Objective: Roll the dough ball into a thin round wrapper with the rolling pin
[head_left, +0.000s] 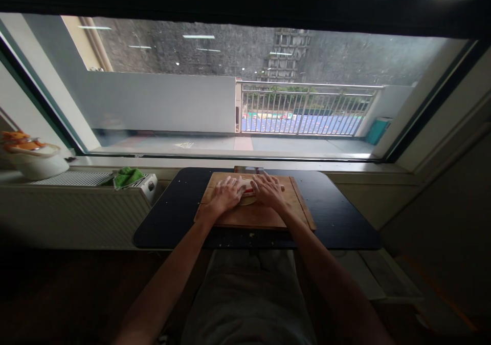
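Observation:
A wooden cutting board [264, 220] lies on a dark table. Across its middle, largely covered by my hands, is what looks like a rolling pin [249, 190] with a red mark. Its pale end sticks out past my right hand. Below the pin, a flat, pale piece of dough [248, 200] shows its rounded edge. My left hand [227, 192] lies over the left part of the pin, fingers stretched forward and whitish as if floured. My right hand [267, 188] rests on the right part, its fingers also extended and lying flat. Neither hand's fingers wrap around the pin.
The dark table [341, 222] has pale crumbs along its near edge. Behind the board sits a small boxy object [249, 170], partly hidden. To the left, a green cloth [128, 177] lies on a radiator [95, 207], near a white container [38, 160]. A large window stands ahead.

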Demonstrator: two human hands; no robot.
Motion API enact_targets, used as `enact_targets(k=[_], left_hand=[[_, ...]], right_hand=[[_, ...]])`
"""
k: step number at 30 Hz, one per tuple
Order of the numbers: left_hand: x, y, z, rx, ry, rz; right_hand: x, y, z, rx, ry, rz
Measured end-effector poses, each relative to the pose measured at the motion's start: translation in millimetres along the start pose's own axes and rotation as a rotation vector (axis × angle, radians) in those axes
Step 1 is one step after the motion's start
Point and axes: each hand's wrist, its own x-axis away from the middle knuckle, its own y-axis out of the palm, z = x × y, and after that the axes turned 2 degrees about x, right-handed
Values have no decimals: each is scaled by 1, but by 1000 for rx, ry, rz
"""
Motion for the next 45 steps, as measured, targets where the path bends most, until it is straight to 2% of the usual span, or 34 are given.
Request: enact_targets(k=[4,6,12,15,20,22,27,32,38,45], left_hand=[[-15,-4,-3,18,-75,-41],[-16,-5,-3,23,-67,-47],[1,-5,-2,15,10,-70],[3,-8,-5,48,30,-121],[-24,-25,-16,152,117,-288],[-39,-33,-21,201,147,-292],[-65,-40,-32,274,-117,-340],[-75,-34,-37,345,-159,-426],[-74,-32,-36,494,-13,-330],[-86,-47,-29,751,293,-363]], right_hand=[[-19,2,3,12,41,-60],[-21,2,3,4,34,-59],[-2,3,4,-67,-2,39],[12,1,5,-91,-43,60],[30,-4,9,-146,-116,53],[31,-6,10,-164,-118,37],[27,-8,14,-120,-183,43],[34,-18,36,-66,-207,111],[67,-35,78,-91,-177,201],[92,-55,100,-66,-116,213]])
